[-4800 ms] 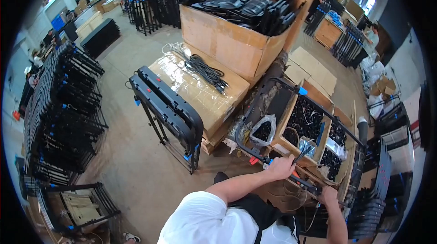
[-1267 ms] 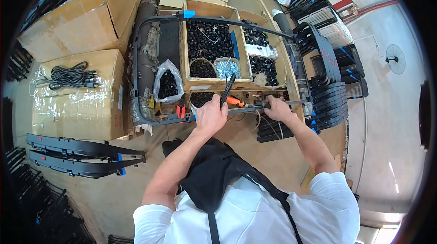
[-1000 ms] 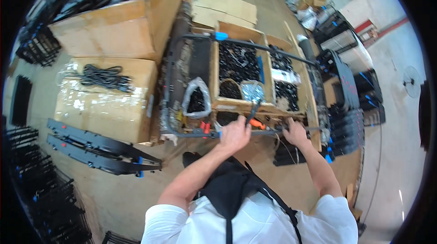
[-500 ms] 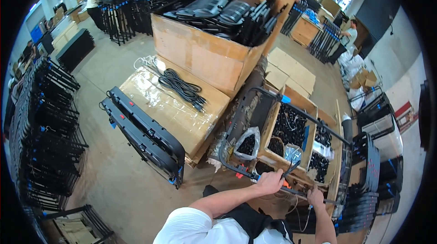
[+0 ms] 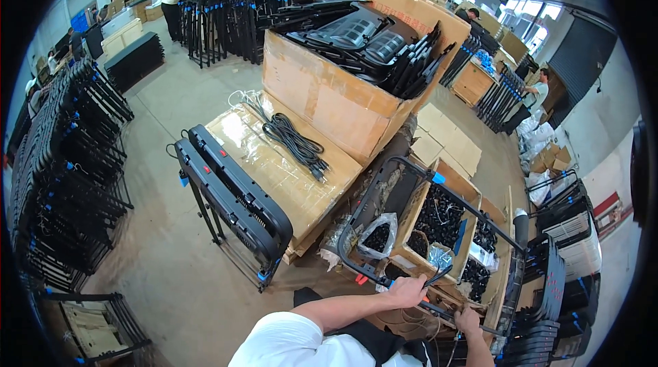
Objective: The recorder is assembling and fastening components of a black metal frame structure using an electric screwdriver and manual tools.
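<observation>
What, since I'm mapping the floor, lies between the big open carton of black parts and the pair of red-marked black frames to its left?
In the head view, a shiny-topped cardboard carton lies there, with coiled black power cords on top.

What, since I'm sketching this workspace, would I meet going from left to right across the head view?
Row of black frames → pair of black stands → plastic bag → left hand → right hand → stacked black parts.
</observation>
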A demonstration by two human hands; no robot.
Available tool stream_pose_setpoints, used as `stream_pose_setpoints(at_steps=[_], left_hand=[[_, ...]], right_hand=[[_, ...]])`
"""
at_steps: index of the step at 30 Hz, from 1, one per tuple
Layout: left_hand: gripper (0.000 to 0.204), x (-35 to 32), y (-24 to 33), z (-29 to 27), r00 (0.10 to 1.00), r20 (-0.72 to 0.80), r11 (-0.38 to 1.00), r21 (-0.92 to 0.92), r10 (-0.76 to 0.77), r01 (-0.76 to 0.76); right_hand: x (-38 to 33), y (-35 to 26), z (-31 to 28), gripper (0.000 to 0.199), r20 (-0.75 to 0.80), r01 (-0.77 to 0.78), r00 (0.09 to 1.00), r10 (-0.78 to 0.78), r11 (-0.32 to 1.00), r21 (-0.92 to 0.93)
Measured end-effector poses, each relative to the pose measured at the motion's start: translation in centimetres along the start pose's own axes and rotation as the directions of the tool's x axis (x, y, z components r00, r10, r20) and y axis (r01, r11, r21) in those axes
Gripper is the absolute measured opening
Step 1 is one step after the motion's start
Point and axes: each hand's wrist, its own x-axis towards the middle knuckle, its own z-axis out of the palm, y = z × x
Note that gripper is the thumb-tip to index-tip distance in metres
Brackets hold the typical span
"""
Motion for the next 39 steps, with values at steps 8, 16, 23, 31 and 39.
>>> stream_pose_setpoints(at_steps=[8,16,23,31,39], left_hand=[[0.034,0.0,-0.3,0.4,1.0,-0.017,1.0,0.013,-0.007,0.008],[0.033,-0.3,0.0,-0.4,1.0,-0.008,1.0,0.001,-0.011,0.011],[0.033,-0.1,0.3,-0.3,1.0,-0.009,1.0,-0.013,-0.015,0.015],[0.037,-0.2,0.3,-0.8,0.995,-0.072,0.99,-0.128,-0.063,0.053],[0.035,-0.1,0.8,-0.8,0.998,-0.051,0.989,-0.144,-0.039,0.031]], right_hand=[[-0.8,-0.3,0.1,0.056,-0.038,0.047,0.998,-0.045,0.998,0.048],[-0.3,-0.9,0.5,0.065,0.0,-0.115,0.993,0.115,0.992,0.047],[2.3,2.3,3.0,0.064,0.0,-0.122,0.992,0.122,0.989,0.083],[1.1,0.1,2.0,0.058,-0.019,-0.155,0.988,0.156,0.986,0.055],[3.2,3.9,4.5,0.048,0.028,-0.256,0.966,0.257,0.936,0.242]])
